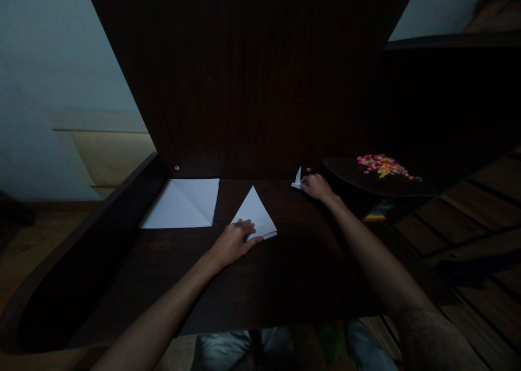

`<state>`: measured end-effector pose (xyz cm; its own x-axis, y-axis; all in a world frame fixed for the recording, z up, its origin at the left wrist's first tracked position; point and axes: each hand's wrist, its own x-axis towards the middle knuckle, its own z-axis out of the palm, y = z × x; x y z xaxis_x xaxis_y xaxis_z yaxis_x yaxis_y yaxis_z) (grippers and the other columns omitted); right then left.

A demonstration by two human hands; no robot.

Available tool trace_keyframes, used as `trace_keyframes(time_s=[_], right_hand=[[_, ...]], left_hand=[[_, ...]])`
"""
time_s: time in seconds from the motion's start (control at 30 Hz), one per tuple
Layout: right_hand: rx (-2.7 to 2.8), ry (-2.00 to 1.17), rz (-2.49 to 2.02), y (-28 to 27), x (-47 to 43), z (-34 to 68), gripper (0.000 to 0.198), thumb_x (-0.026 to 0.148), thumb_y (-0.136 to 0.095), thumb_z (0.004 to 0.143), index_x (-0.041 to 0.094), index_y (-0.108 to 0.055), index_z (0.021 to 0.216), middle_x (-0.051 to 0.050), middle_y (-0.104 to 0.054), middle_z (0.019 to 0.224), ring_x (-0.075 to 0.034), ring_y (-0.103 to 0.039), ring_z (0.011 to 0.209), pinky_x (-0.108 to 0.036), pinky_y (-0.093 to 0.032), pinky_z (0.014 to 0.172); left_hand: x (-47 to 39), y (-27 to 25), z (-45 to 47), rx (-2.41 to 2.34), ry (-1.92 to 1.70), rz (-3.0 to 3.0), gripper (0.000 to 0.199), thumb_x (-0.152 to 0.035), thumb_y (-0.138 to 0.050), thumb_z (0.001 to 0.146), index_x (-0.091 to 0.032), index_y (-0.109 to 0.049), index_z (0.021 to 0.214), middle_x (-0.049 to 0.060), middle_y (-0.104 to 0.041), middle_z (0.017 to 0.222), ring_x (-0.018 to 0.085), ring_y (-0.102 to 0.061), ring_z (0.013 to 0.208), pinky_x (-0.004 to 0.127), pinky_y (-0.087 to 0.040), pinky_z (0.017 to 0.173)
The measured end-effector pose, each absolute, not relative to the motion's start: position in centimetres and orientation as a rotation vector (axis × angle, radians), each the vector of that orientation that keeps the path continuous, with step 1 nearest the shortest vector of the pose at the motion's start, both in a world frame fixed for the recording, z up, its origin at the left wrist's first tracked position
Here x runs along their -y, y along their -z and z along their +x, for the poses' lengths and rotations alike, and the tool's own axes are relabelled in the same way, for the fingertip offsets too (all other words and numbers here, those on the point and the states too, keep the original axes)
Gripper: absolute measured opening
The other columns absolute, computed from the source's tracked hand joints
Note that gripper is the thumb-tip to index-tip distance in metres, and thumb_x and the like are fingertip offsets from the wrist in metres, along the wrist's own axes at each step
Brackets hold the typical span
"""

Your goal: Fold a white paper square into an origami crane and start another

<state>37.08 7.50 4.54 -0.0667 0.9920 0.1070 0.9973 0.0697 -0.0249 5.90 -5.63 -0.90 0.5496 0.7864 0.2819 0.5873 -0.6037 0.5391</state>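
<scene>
A white sheet of paper folded into a triangle (pixel 261 214) lies on the dark wooden desk, its point facing away from me. My left hand (pixel 240 234) rests on its lower left part, fingers lying on the paper and thumb spread along the bottom edge. Farther back on the right, my right hand (pixel 316 186) is closed on a small folded white paper piece (pixel 298 180) with a thin pointed part standing up. The hand hides some of that piece. Left of the triangle lies a stack of white paper sheets (pixel 183 202), the top one creased diagonally.
On a dark rounded shelf (pixel 342 170) at the right sits a pile of small pink, yellow and orange pieces (pixel 383 165). A tall dark panel (pixel 252 77) rises behind the desk, and a raised side board (pixel 93 240) bounds it on the left.
</scene>
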Motion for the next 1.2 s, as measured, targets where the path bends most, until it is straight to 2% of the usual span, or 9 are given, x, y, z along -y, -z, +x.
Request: trace_keyframes(time_s=[0.17,0.6,0.77,1.2], right_hand=[[2.230,0.086,-2.070,-4.34,-7.73,37.02,0.026,0.022,-0.056,0.088,0.013,-0.072,0.106,-0.017,-0.072,0.105,-0.027,-0.067,0.101,-0.031,-0.049,0.086],[2.285,0.077,-2.031,-4.27,-7.92,37.06,0.022,0.017,-0.057,0.087,0.013,-0.074,0.100,-0.015,-0.072,0.107,-0.025,-0.067,0.102,-0.030,-0.048,0.090],[2.251,0.068,-2.042,-4.47,-7.61,37.20,0.027,0.017,-0.060,0.085,0.012,-0.068,0.110,-0.016,-0.071,0.105,-0.026,-0.067,0.100,-0.030,-0.049,0.085],[2.239,0.040,-2.034,-4.17,-8.16,37.35,0.020,0.016,-0.060,0.083,0.012,-0.070,0.100,-0.015,-0.072,0.102,-0.024,-0.067,0.096,-0.028,-0.048,0.082]], left_hand=[[5.60,0.94,5.93,-1.143,-0.699,2.414,0.031,-0.043,-0.059,0.090,-0.019,-0.071,0.105,0.009,-0.071,0.115,0.024,-0.059,0.121,0.040,-0.040,0.110],[5.86,0.27,6.04,-1.142,-0.690,2.429,0.028,-0.040,-0.061,0.090,-0.018,-0.071,0.103,0.010,-0.071,0.115,0.025,-0.060,0.120,0.041,-0.041,0.110],[5.85,0.33,5.99,-1.137,-0.692,2.411,0.028,-0.039,-0.061,0.089,-0.018,-0.071,0.104,0.010,-0.070,0.116,0.025,-0.059,0.121,0.041,-0.039,0.111],[5.87,0.33,5.97,-1.122,-0.696,2.409,0.030,-0.041,-0.059,0.090,-0.018,-0.071,0.105,0.010,-0.070,0.118,0.025,-0.059,0.121,0.041,-0.041,0.110]])
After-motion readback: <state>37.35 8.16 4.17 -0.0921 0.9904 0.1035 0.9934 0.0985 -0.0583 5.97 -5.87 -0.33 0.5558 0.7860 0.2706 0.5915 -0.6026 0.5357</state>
